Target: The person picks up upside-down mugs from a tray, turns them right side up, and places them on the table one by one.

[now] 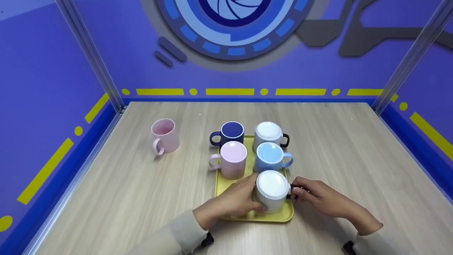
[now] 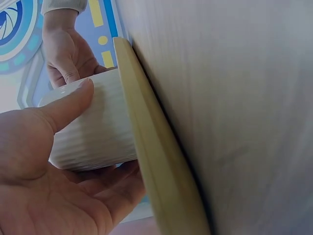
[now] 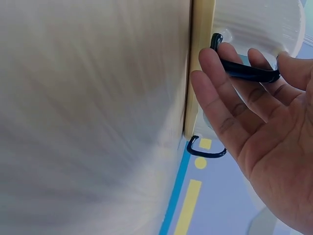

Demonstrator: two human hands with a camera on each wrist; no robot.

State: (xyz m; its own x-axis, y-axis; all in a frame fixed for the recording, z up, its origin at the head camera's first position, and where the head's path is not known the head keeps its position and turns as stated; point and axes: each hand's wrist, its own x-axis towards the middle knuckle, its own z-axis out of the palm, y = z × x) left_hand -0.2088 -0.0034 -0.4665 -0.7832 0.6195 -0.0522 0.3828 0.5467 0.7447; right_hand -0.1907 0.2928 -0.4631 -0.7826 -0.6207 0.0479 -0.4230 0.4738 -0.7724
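Observation:
A white mug (image 1: 271, 193) with a black handle stands at the front right of the yellow tray (image 1: 235, 216). My left hand (image 1: 236, 198) grips its body from the left, thumb on the near side. At the other side my right hand (image 1: 324, 196) holds the black handle (image 3: 249, 72) between thumb and fingers. In the left wrist view the mug's ribbed side (image 2: 95, 122) meets the tray. Behind it on the tray are a light blue mug (image 1: 269, 159), a pale pink mug (image 1: 233, 161), a dark blue mug (image 1: 232, 132) and another white mug (image 1: 268, 136) with a black handle.
A pink mug (image 1: 166, 136) stands apart on the wooden table (image 1: 116, 198), left of the tray, its handle toward the front. Blue-purple panels (image 1: 226, 78) with yellow marks enclose the table at the back and both sides.

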